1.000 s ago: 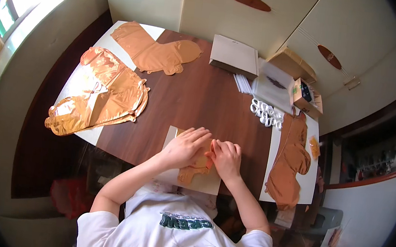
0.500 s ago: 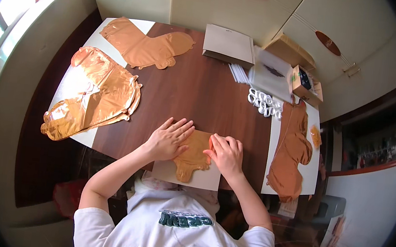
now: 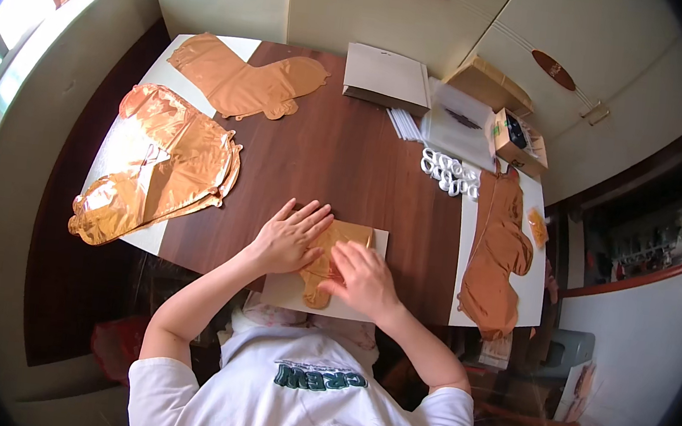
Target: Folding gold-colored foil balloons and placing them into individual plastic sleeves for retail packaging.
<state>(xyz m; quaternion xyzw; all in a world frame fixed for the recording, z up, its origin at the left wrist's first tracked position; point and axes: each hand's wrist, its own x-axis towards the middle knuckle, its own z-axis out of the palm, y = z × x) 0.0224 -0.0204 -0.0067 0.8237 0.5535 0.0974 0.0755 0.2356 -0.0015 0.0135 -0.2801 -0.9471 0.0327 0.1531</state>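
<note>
At the table's near edge, a folded copper-gold foil balloon [image 3: 317,290] lies on a white card [image 3: 282,295]. My left hand [image 3: 288,238] rests flat across the foil's left part, fingers stretched toward the far side. From the right, my right hand [image 3: 364,282] reaches over the foil with its fingers extended and pressed down on it. The balloon's right side is folded inward, partly under the right hand. Neither hand is gripping anything.
A stack of shiny foil balloons [image 3: 165,163] lies left, a flat one [image 3: 234,81] beyond it, another [image 3: 494,258] right. Toward the far right are a white box [image 3: 386,76], white sticks [image 3: 404,125], white coiled rings [image 3: 450,173], clear bags [image 3: 458,127] and a small open box [image 3: 520,149].
My right hand has moved left from the foil's right edge, bringing that edge inward, and its fingers have flattened onto the foil. My left hand stays in place.
</note>
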